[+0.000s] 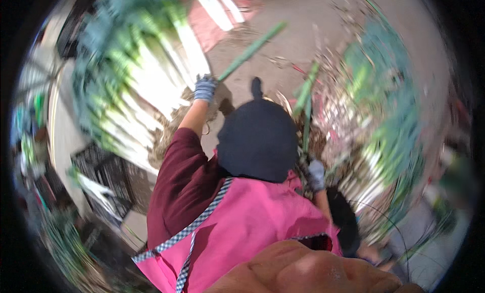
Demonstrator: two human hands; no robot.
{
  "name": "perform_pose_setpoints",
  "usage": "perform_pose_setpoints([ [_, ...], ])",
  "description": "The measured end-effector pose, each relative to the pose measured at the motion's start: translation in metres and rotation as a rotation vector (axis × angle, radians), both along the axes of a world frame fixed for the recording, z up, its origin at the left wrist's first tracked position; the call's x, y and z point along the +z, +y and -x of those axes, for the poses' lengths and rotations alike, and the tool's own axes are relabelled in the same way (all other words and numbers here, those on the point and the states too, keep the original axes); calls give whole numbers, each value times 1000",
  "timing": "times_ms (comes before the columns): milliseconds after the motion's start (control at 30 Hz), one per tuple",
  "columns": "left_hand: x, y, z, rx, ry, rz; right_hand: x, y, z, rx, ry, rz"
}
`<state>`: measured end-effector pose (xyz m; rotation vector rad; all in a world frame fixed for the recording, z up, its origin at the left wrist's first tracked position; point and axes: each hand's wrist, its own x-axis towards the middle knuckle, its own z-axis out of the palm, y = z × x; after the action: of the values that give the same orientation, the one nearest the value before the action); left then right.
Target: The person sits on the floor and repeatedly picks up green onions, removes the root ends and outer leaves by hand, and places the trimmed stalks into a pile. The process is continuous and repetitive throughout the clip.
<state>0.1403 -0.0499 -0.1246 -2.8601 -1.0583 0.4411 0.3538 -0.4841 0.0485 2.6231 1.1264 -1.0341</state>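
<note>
My left hand, in a grey-blue glove, is at the root end of a white-stemmed leek on the edge of the left pile. Its fingers look closed round that end, though motion smears them. Beside it a long green leaf slants away over the floor. My right hand, in a pale glove, is low on my right, next to green leek leaves and dark, root-like matter. Blur hides its fingers and anything in them. The left pile of leeks has white stems and roots toward me.
A second heap of leeks lies on the right, with loose trimmings on the floor. Black crates stand at left, one with a leek across it. More leeks lie on a reddish sheet farther away.
</note>
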Motion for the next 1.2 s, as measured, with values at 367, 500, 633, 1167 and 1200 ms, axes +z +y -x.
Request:
perform_pose_setpoints([
  [367, 178, 25, -109, -155, -765, 553, -87, -15, 48, -575, 428, -247],
  [500, 372, -51, -142, -389, -858, 656, -106, -21, 48, -285, 453, -848],
  [633, 470, -165, -176, -702, -912, 742, -52, -14, -60, 29, -675, -124],
  [1167, 349, -211, -233, -1109, -43, 236, -126, -77, -164, -839, -258, -62],
  [1200, 348, -211, -234, -1097, -27, 202, -118, -80, -167, -892, -142, -101],
])
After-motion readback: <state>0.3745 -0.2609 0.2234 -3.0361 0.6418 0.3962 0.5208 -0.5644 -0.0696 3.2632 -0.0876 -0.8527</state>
